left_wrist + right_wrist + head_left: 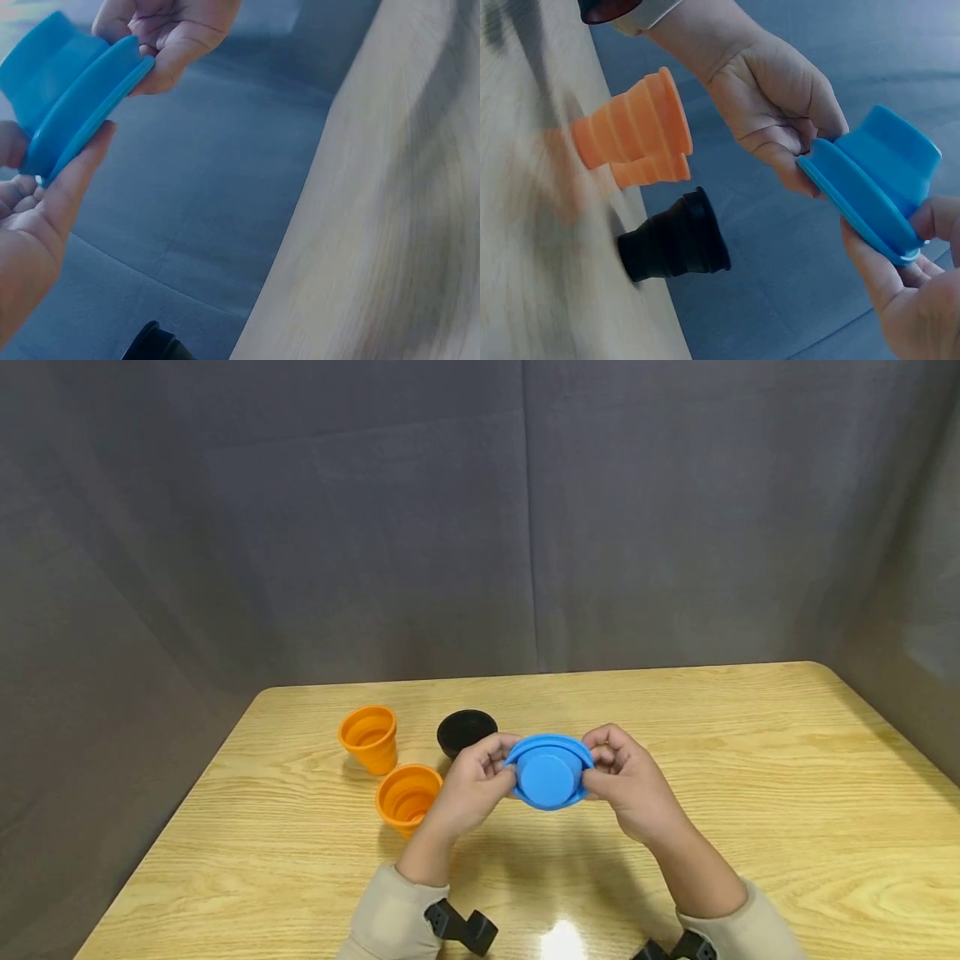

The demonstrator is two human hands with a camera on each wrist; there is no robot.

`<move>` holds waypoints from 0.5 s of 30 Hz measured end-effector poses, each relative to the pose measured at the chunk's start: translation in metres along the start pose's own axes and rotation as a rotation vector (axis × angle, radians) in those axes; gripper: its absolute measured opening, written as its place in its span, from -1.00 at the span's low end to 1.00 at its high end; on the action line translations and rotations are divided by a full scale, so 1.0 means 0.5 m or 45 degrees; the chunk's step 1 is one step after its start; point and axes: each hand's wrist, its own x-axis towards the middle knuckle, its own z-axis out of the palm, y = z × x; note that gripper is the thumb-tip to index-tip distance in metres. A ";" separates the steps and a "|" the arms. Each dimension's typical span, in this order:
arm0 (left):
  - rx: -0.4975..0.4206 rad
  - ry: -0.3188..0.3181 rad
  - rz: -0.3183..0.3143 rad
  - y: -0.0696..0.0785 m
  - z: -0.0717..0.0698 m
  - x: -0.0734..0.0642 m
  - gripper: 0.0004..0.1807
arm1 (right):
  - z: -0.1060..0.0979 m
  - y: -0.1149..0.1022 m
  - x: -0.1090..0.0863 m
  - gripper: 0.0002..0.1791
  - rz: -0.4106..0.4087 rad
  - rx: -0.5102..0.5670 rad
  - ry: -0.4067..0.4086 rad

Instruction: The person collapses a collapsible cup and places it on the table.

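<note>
A blue collapsible silicone cup (pixel 547 779) is held up above the table between both hands, its round base turned toward me. Its wall is partly folded, with a wide flange around the narrower base section (pixel 896 154). My left hand (pixel 471 787) pinches the cup's left edge between thumb and fingers. On the opposite edge, my right hand (pixel 628 783) grips the same way, thumb on the near side. Two orange collapsible cups (pixel 370 737) stand upright to the left, the nearer orange cup (pixel 405 795) partly hidden by my left hand.
A black collapsible cup (pixel 676 240) stands upright behind my left hand, partly covered by it in the head view. The wooden table (pixel 750 752) reaches back to a grey cloth (pixel 375 527). Black wrist devices (pixel 461 928) sit on the sleeves.
</note>
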 end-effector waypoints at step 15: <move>-0.527 -0.252 0.180 0.001 -0.007 0.005 -0.52 | -0.059 -0.016 0.008 -0.70 -0.142 0.290 -0.565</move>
